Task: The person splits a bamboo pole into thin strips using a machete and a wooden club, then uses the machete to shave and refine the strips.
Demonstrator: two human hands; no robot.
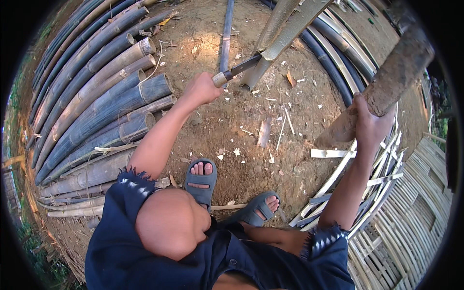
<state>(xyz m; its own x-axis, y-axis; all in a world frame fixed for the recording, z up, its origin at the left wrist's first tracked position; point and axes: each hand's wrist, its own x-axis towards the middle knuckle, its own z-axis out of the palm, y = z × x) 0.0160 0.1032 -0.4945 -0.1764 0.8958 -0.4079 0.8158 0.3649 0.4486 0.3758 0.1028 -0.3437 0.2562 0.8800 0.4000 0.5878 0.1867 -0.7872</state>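
My left hand (203,88) is wrapped round the handle of a machete (245,65). Its dark blade meets the near end of a bamboo pole (290,36) and appears lodged in a split there, with the two halves spread apart. On the other side, my right hand (371,123) grips a thick, rough wooden club (400,67), held tilted with its far end up to the right. The club is apart from the machete. My fingers partly hide the handle.
Dark bamboo poles (121,101) are stacked on the left, with more poles (338,63) at the far right. Split strips (382,183) lie beside my right arm, near a woven bamboo panel (415,212). Chips litter the dirt ground (241,130) before my sandals (200,181).
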